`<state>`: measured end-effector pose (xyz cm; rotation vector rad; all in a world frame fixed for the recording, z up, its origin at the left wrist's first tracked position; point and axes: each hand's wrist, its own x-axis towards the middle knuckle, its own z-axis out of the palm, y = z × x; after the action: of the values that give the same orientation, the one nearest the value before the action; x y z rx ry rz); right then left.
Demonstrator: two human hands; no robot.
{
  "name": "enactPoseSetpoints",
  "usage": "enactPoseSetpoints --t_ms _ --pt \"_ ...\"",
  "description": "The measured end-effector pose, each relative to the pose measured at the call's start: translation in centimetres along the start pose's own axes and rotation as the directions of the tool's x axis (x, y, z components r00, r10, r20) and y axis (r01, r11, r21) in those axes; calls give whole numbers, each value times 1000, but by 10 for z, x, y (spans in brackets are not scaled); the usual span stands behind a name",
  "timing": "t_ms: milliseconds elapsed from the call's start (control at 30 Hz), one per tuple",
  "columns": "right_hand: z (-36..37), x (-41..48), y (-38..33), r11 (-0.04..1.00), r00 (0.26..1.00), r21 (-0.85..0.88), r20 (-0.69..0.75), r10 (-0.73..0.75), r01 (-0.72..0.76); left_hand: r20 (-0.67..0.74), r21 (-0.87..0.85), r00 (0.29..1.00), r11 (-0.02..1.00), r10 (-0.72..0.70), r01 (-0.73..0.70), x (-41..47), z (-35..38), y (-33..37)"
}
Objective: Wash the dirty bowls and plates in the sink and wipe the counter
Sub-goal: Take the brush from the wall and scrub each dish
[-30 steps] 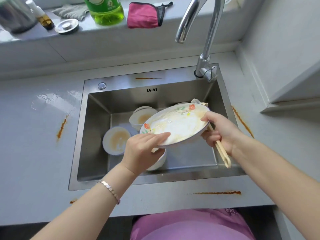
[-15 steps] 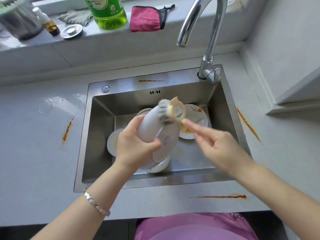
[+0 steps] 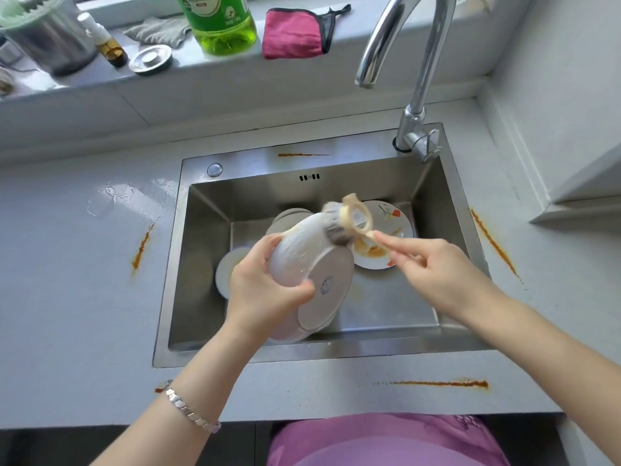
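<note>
Grey counter (image 3: 67, 297) wraps the whole scene, streaked w/ orange smears (image 3: 142, 245) left, right and front of the basin, plus a wet patch (image 3: 124, 200) at far left. So the wipe-down isn't done yet. Set into it, the steel sink (image 3: 255, 159). The faucet (image 3: 420, 62) arches over its back right corner, no water seen running. On the sill (image 3: 235, 67) behind: green detergent bottle (image 3: 221, 25) and pink cloth (image 3: 292, 33), within reach, prob. parked there for the counter step.

Over mid-basin, the plate (image 3: 312, 264) is up off the sink floor, tipped on edge w/ its underside and foot ring facing the camera. It's held that way, I'd say, so the back gets scrubbed and drips fall into the basin, not on the counter. L hand (image 3: 265, 290) clamps its near-left rim: fingers curled round the edge, thumb pressed on the underside. R hand (image 3: 437, 267) pinches the thin handle of the brush (image 3: 339, 223) btw thumb and fingertips, forefinger laid along it for steering, rest curled in.

Below, waiting: a flowered plate (image 3: 379, 253) w/ yellow residue at back right, a bowl (image 3: 225, 270) part-hidden behind the L hand, a second bowl (image 3: 289, 216) behind the held plate's top edge.

Brush bristles touch the plate's upper rim — blurred, so prob. mid-stroke. Judgement: early in the wash, most dishes to go.
</note>
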<state>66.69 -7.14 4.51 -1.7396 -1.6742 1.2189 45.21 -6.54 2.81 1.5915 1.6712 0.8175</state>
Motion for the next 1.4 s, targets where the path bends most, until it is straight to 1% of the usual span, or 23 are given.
enactPoseSetpoints --t_ms 33,67,167,200,267,300,333,467,600,700,767,867,900,933,1000,1067,1100,1133,1167,1200,1267,1333,1400 --pt "0 1 3 999 999 21 -7 37 -37 -16 -1 1000 1000 0 0 -1 -1 0" --pt "3 -4 1 999 1000 44 16 16 -17 -34 -11 999 1000 -8 8 -1 -1 1" --pt "22 -27 -14 988 983 83 116 -142 133 -84 -72 995 996 -55 49 0 0 1" --pt "21 -23 -11 990 988 92 103 -119 109 -96 -94 993 994 -71 62 -1 -1 2" --pt "13 -3 6 985 999 165 3 51 -51 -121 -148 987 985 -104 85 -1 -1 2" --pt "10 3 10 977 993 186 -36 110 -102 -132 -167 985 982 -110 87 -2 -1 2" --pt "11 5 13 971 990 207 -52 130 -117 -144 -182 983 979 -114 87 -2 -1 3" --pt "23 -8 3 947 999 318 13 41 -43 -171 -214 976 972 -137 99 -1 -1 1" --pt "15 10 16 927 982 330 15 186 -180 -168 -230 979 970 -119 78 -5 0 3" --pt "24 3 13 924 989 356 18 144 -141 -209 -276 965 956 -161 100 -4 3 2" --pt "27 3 13 914 988 380 -5 152 -139 -249 -329 948 938 -198 110 -5 4 1" --pt "32 10 27 850 950 494 -134 281 -182 -284 -398 928 910 -242 116 -8 7 2" --pt "35 11 30 835 935 516 -165 315 -190 -288 -436 921 892 -264 119 -8 9 3" --pt "39 11 33 808 925 553 -163 342 -201 -286 -487 914 865 -288 120 -8 12 4" --pt "47 14 33 699 932 680 -62 358 -224 -265 -590 907 799 -327 116 -8 17 7" --pt "50 18 33 571 943 783 57 329 -246 -234 -662 908 741 -348 113 -9 21 8" --pt "49 20 34 522 943 815 84 323 -252 -215 -683 913 722 -346 112 -10 22 8" --pt "48 21 35 495 941 833 87 326 -248 -193 -693 922 712 -335 114 -12 23 7" --pt "45 21 37 497 942 834 78 325 -240 -163 -692 934 711 -318 121 -13 22 5" --pt "43 20 39 527 947 818 65 316 -232 -120 -682 946 717 -301 142 -13 19 1" --pt "33 18 40 622 960 753 49 275 -216 -12 -616 956 755 -295 225 -13 9 -4" --pt "19 18 42 686 974 703 43 224 -189 81 -475 951 828 -297 299 -9 -2 -4" --pt "7 19 41 737 987 660 49 150 -145 151 -318 944 890 -292 326 0 -12 2"
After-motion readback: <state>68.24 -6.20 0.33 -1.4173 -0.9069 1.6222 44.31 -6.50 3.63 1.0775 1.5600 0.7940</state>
